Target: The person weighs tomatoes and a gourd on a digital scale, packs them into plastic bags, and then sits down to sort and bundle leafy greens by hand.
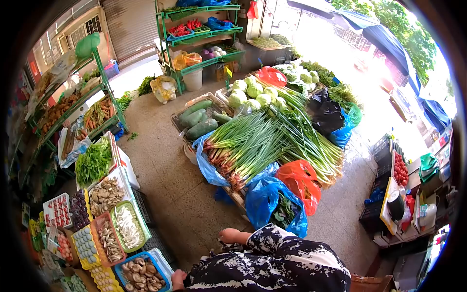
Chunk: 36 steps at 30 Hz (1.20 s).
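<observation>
At the bottom centre is my right hand (229, 235), low in front of the black-and-white patterned clothing; its fingers look curled, but what they hold, if anything, is too small to tell. Nearest to it is a blue plastic bag (258, 199) with dark green leaves inside. My left hand (178, 279) is lower and further left, beside the blue tray of brown mushrooms (142, 275), and its fingers are largely hidden. Beyond the hands, long green onions (253, 146) lie heaped on a low stand, with a red bag (304, 182) at their near right side.
Green cabbages (253, 92) and large green gourds (197, 121) lie behind the onions. Shelves of carrots (99, 114) line the left, above trays of white mushrooms (129, 226) and eggs. A green rack (204, 36) stands at the back. Black crates (374, 187) are on the right.
</observation>
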Each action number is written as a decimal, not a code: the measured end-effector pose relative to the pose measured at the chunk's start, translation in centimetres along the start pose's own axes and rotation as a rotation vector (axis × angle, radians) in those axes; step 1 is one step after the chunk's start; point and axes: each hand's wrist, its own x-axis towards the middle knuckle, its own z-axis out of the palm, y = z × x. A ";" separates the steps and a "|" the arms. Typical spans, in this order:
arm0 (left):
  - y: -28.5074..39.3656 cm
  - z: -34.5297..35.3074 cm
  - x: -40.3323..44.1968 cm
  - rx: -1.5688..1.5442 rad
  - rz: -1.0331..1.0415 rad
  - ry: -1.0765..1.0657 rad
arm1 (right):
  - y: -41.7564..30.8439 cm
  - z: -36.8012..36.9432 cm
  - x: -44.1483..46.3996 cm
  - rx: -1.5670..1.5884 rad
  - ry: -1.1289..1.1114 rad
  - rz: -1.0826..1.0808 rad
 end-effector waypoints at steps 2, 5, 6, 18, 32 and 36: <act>5.2 2.9 -0.2 -0.291 0.040 -0.029 | -0.6 -2.0 0.7 0.007 -0.011 0.013; 10.4 5.1 1.8 -0.243 0.060 0.010 | 0.3 -3.6 1.6 0.053 0.029 -0.012; 11.4 5.4 2.4 -0.247 0.070 0.001 | 0.8 -3.7 2.0 0.054 0.020 -0.014; 11.1 -2.6 10.3 1.236 0.903 -0.135 | 5.4 -6.3 9.3 0.011 0.011 0.035; 45.0 -3.0 24.8 -0.218 0.038 -0.049 | -6.1 -26.4 29.3 0.257 0.286 0.161; 50.7 -1.4 27.6 -0.309 0.087 -0.052 | -5.7 -29.7 31.0 0.051 0.216 0.238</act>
